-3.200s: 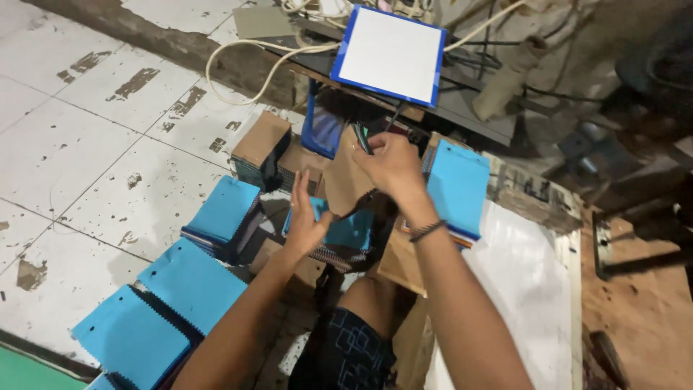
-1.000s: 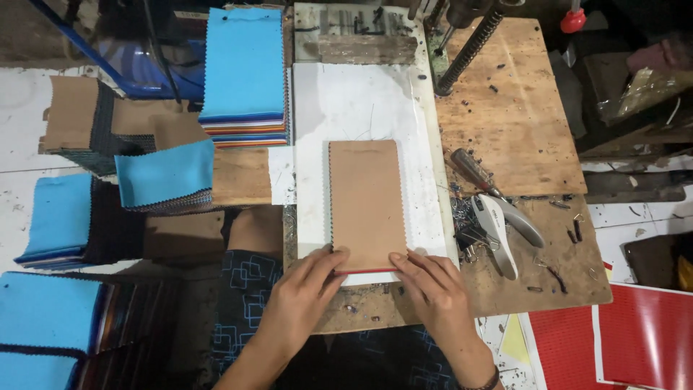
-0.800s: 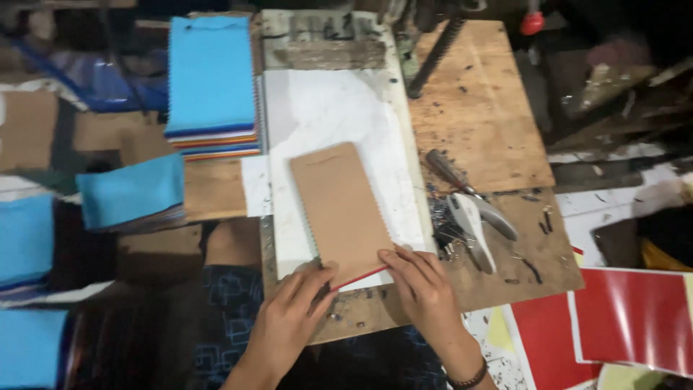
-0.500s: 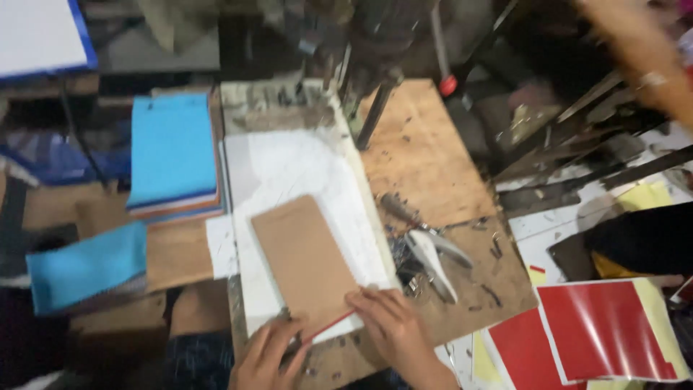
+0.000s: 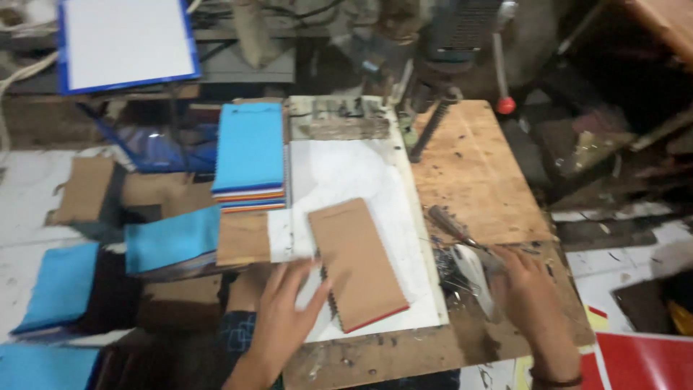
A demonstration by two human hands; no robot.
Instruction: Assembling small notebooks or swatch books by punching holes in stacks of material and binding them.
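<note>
A brown-covered spiral notebook [image 5: 355, 263] lies tilted on a white sheet [image 5: 346, 177] on the worktable. My left hand [image 5: 283, 312] rests with spread fingers against its left, wire-bound edge. My right hand [image 5: 533, 289] is off to the right, lying over a white-handled tool [image 5: 473, 269] among dark metal scraps. The blur hides whether those fingers grip the tool.
A stack of blue-covered notebooks [image 5: 250, 155] sits left of the white sheet, with more blue stacks [image 5: 172, 238] and cardboard further left. A wooden board [image 5: 476, 173] and a drill-press column [image 5: 430, 124] stand at the right back. Red sheets [image 5: 642, 361] lie on the floor.
My right hand left the notebook's near edge and moved right onto the white-handled tool. The notebook turned askew, and my left hand shifted to its left edge.
</note>
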